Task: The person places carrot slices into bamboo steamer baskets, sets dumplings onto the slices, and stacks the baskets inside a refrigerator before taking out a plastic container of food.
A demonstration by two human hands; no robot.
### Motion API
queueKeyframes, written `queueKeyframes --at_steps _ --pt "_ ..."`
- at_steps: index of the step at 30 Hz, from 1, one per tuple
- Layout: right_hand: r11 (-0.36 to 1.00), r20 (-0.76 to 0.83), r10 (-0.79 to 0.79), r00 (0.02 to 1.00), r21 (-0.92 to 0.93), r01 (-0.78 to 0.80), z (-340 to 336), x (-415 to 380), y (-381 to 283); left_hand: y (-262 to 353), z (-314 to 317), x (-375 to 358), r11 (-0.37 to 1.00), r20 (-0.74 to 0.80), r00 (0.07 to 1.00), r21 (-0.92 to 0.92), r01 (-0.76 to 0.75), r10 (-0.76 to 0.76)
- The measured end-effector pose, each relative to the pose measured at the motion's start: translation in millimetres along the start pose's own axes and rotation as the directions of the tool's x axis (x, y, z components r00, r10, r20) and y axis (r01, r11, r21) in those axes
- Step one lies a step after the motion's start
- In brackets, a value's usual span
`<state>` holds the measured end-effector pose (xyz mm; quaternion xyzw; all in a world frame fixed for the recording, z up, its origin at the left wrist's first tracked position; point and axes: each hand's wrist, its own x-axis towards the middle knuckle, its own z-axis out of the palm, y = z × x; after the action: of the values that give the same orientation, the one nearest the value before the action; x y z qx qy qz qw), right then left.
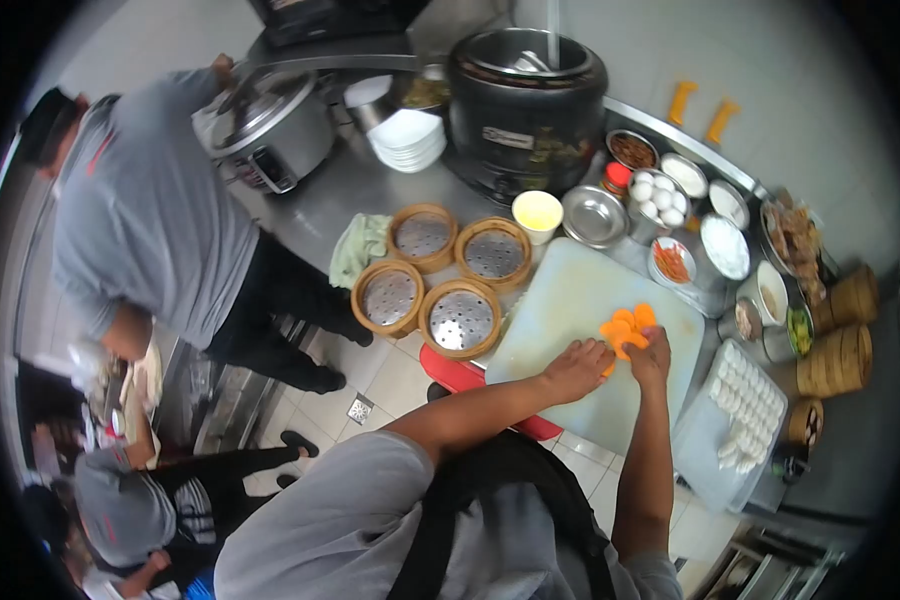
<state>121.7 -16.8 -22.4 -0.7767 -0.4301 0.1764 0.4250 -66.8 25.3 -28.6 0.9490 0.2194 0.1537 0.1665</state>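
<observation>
Four steamers (460, 318), one board (560, 290)! | Orange slices (625, 323), too bunched to count | Left hand (578, 370): fingers curled | Right hand (652, 356): fingers narrow, touching slices | Grips unclear

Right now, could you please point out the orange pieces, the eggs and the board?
Orange pieces (621, 327), head view: middle of the pile.
Eggs (661, 200), head view: shell of a middle egg.
Board (558, 322), head view: bare top surface.
</observation>
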Motion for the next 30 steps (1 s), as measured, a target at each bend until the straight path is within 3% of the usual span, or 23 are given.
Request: queueKeyframes --at_steps 1,3,5,6,7,8,9,10,11,12,13,15,17,18,19,21,23,25,29,30 --pt "0.988 -0.045 -0.128 0.991 0.087 0.131 0.6 -0.3 15.3 -2.6 6.5 1.6 1.0 -0.085 0.996 0.007 -0.029 0.029" --pt "0.992 0.052 0.062 0.997 0.107 -0.067 -2.9 6.4 47.1 -5.9 7.9 4.2 0.999 -0.185 0.982 0.029 -0.028 0.032" --pt "0.92 0.123 0.338 0.933 0.165 -0.355 -21.6 0.8 29.9 -7.7 5.1 6.6 0.997 -0.068 0.997 0.079 -0.018 0.024" --pt "0.927 0.139 0.323 0.936 0.154 -0.343 -30.5 -2.7 20.2 -15.0 14.3 7.7 0.998 -0.163 0.986 0.037 -0.042 0.048" --pt "0.876 0.096 0.382 0.919 0.279 -0.394 -39.9 -6.8 11.9 -17.9 10.4 10.3 0.999 -0.174 0.984 0.033 -0.027 0.032" --pt "0.808 0.056 0.448 0.892 0.402 -0.431 -46.8 -8.8 4.1 -21.6 6.8 14.5 0.997 -0.127 0.991 -0.069 0.04 -0.049" --pt "0.813 0.056 0.447 0.893 0.39 -0.432 -51.8 -9.2 -1.6 -23.5 4.1 19.7 0.979 -0.068 0.99 -0.172 0.107 -0.12" --pt "0.731 0.097 0.458 0.884 0.524 -0.437 -56.3 -10.1 -5.3 -27.7 13.8 27.6 0.977 -0.072 0.99 -0.184 0.106 -0.121" --pt "0.63 0.138 0.464 0.875 0.643 -0.436 -58.8 -10.5 -8.3 -32.3 23.8 36.3 0.893 -0.277 0.917 -0.425 0.151 -0.287" --pt "0.635 0.135 0.469 0.873 0.635 -0.44 -56.8 -9.3 -12.0 -36.5 31.6 40.2 0.756 -0.411 0.776 -0.643 0.125 -0.478" --pt "0.696 0.147 0.415 0.898 0.584 -0.417 -50.8 -7.5 -18.7 -36.0 18.7 40.5 0.748 -0.403 0.777 -0.652 0.129 -0.484" --pt "0.753 0.187 0.339 0.922 0.534 -0.385 -33.5 -7.1 -36.1 -37.7 -6.9 45.4 0.268 -0.06 0.713 -0.946 0.183 -0.699" --pt "0.741 0.198 0.303 0.932 0.566 -0.361 -15.6 -2.4 -59.1 -50.7 1.3 45.3 0.265 -0.137 0.718 -0.962 0.068 -0.682" --pt "0.721 0.188 0.282 0.941 0.605 -0.337 -7.1 0.4 -69.6 -49.3 -28.2 37.5 -0.032 0.115 0.736 -0.992 0.126 -0.667" --pt "0.727 0.166 0.289 0.943 0.603 -0.329 -4.0 1.0 -82.3 -51.8 -48.0 30.0 -0.087 0.165 0.745 -0.986 0.143 -0.647" --pt "0.684 0.288 0.232 0.929 0.631 -0.366 8.0 0.9 -109.6 -61.5 -76.7 11.2 -0.136 0.209 0.751 -0.978 0.159 -0.626" --pt "0.696 0.35 0.184 0.919 0.613 -0.373 31.3 0.3 -133.8 -75.6 -99.4 -12.5 -0.38 0.204 0.827 -0.925 -0.012 -0.523" --pt "0.707 0.428 0.131 0.894 0.592 -0.387 63.9 -3.7 -156.7 -89.3 -116.3 -33.3 -0.305 0.173 0.815 -0.952 -0.005 -0.553" --pt "0.775 0.44 0.028 0.898 0.558 -0.297 122.7 -13.6 -203.3 -117.0 -147.7 -82.1 -0.122 0.122 0.768 -0.991 0.058 -0.629" --pt "0.819 0.421 -0.001 0.907 0.521 -0.241 133.4 -16.5 -210.1 -121.6 -156.1 -94.8 -0.124 0.155 0.704 -0.988 0.095 -0.693"
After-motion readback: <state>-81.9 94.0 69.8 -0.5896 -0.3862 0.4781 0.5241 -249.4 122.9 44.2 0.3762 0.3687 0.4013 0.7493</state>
